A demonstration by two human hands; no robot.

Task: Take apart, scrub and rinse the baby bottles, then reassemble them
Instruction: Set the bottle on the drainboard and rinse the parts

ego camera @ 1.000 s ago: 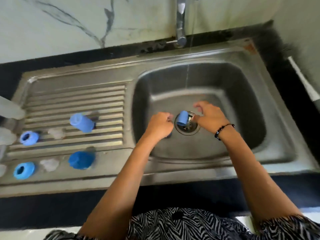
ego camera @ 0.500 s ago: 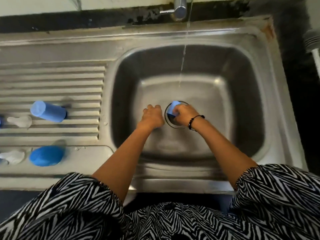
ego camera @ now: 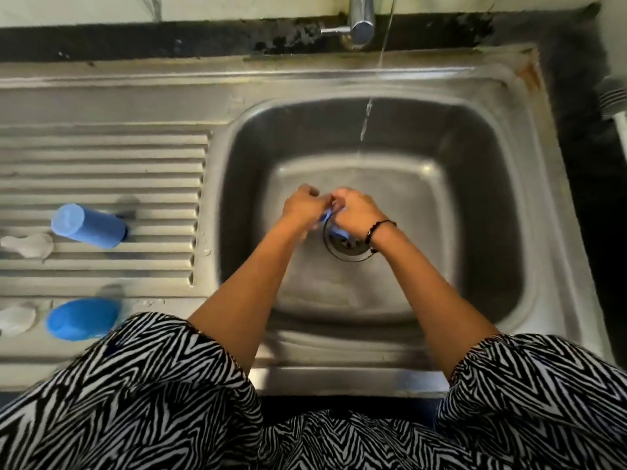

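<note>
Both hands' grips closed, left hand (ego camera: 302, 206), right hand (ego camera: 356, 212), blue bottle (ego camera: 334, 228)

Brushed steel sink (ego camera: 559, 205), matt blue plastic bottle (ego camera: 90, 225).

Hands: left hand (ego camera: 303, 205) and right hand (ego camera: 357, 212) meet over the round metal drain (ego camera: 346, 247), both curled round a small blue plastic bottle part (ego camera: 326, 217).
Sink: stainless steel basin (ego camera: 481, 205); thin water stream (ego camera: 364, 127) falls from the chrome tap (ego camera: 361, 20).
Drainboard: pale blue cylindrical bottle (ego camera: 89, 225) lies on the ribs; bright blue cap (ego camera: 81, 318) nearer; clear teats (ego camera: 29, 245) beside.
</note>
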